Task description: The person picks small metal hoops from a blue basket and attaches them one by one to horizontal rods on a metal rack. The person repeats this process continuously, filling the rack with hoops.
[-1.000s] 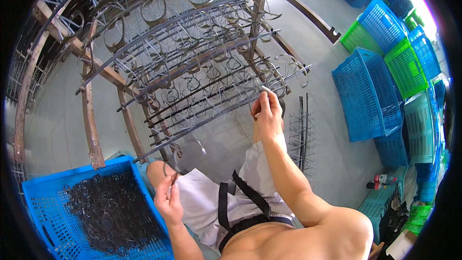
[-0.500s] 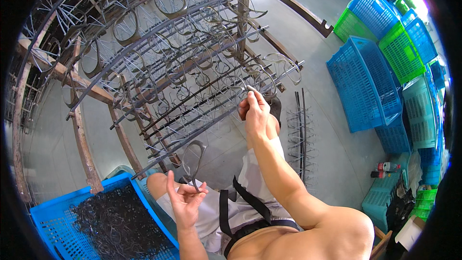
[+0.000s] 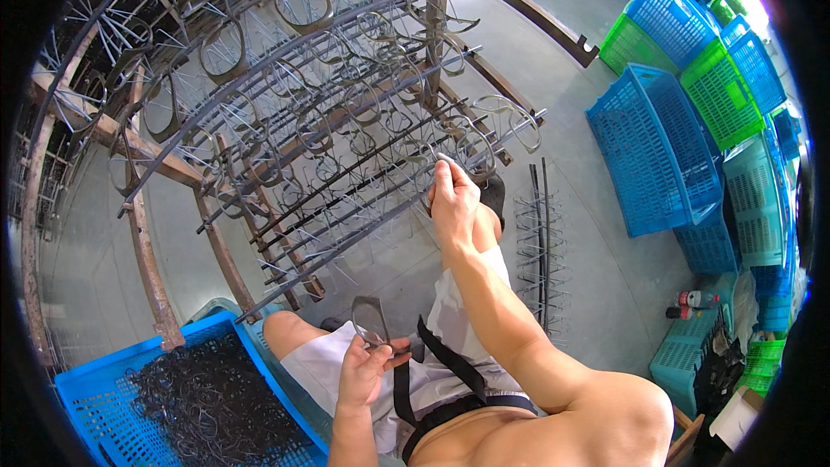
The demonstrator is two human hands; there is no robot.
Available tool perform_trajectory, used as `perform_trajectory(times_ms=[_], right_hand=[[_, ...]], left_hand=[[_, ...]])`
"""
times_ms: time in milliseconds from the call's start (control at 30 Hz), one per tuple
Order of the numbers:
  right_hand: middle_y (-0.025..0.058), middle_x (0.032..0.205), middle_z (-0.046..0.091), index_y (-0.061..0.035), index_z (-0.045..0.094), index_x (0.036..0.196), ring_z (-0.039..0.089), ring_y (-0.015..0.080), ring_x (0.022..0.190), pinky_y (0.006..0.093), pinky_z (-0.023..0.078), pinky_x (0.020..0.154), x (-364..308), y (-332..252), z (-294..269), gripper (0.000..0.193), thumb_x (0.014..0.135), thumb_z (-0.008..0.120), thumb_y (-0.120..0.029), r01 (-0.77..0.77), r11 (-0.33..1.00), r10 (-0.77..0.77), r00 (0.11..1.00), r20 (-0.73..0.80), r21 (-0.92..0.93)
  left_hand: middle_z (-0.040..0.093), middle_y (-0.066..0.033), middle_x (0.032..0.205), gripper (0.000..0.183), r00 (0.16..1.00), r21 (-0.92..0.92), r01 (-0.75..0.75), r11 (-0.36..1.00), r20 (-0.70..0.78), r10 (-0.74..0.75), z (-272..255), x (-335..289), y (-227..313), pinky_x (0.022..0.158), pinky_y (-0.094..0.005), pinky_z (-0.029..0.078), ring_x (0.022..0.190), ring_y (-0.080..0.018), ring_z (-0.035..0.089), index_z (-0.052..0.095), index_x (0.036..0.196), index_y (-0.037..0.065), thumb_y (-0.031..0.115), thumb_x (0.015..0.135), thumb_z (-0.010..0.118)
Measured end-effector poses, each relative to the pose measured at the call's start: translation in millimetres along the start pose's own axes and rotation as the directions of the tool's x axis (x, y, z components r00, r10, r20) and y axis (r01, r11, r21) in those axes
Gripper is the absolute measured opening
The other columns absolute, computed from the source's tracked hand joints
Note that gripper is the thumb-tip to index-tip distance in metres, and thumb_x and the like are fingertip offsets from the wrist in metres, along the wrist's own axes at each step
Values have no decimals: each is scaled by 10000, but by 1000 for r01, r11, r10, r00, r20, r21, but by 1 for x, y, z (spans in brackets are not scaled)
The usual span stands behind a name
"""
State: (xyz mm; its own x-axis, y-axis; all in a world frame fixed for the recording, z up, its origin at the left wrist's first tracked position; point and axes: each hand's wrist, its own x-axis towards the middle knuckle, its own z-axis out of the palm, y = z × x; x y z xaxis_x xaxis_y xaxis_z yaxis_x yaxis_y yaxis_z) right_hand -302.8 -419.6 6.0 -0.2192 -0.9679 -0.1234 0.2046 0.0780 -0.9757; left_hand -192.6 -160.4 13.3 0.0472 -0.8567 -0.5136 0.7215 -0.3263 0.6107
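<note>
My left hand [image 3: 367,374], closed above my lap, holds a dark loop-shaped metal piece [image 3: 369,318] between thumb and fingers, with the loop standing up. My right hand [image 3: 454,199] reaches forward to the near end of the rack [image 3: 151,255]. Its fingers are pinched at the lowest row of hanging loops, and what they grip is mostly hidden. Many similar loop-shaped pieces [image 3: 304,4] hang on wire hooks along the rack's rods.
A blue crate [image 3: 233,322] full of dark thin pieces stands at my left. Rods with wire hooks [image 3: 543,246] lie on the floor right of my leg. Blue baskets [image 3: 635,156] and green baskets [image 3: 722,95] are stacked along the right side, with a bottle [image 3: 699,299] near them.
My left hand has moved right and down toward my lap with the loop-shaped piece, and its spread fingers have closed in. My right hand has shifted only slightly at the rack.
</note>
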Motion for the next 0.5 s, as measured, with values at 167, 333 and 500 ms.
perform_trajectory(times_ms=[167,333,500], right_hand=[[-42,528,465,-29,624,1001,398,41,429,212,322,385,3,-4,-7,223,917,523,-209,-34,999,29,993,111,38],[4,532,497,-21,612,1048,437,58,459,244,367,425,-16,-4,1,225,903,545,-180,161,934,-120,982,146,-318],[21,551,492,-29,610,1078,407,59,502,239,373,461,-14,-3,-1,243,896,564,-184,332,857,-298,943,147,-394]], left_hand=[[646,-223,894,231,999,0,32,999,-27,-32,-6,0,-5,810,-507,506,876,-333,636,519,891,69,298,912,499],[654,-208,846,333,992,152,-37,988,-113,55,-9,0,-4,764,-412,508,810,-314,649,508,902,41,355,944,406],[643,-139,734,326,979,146,-30,989,-197,58,-13,-4,5,789,-391,472,740,-279,649,497,876,44,344,951,392]])
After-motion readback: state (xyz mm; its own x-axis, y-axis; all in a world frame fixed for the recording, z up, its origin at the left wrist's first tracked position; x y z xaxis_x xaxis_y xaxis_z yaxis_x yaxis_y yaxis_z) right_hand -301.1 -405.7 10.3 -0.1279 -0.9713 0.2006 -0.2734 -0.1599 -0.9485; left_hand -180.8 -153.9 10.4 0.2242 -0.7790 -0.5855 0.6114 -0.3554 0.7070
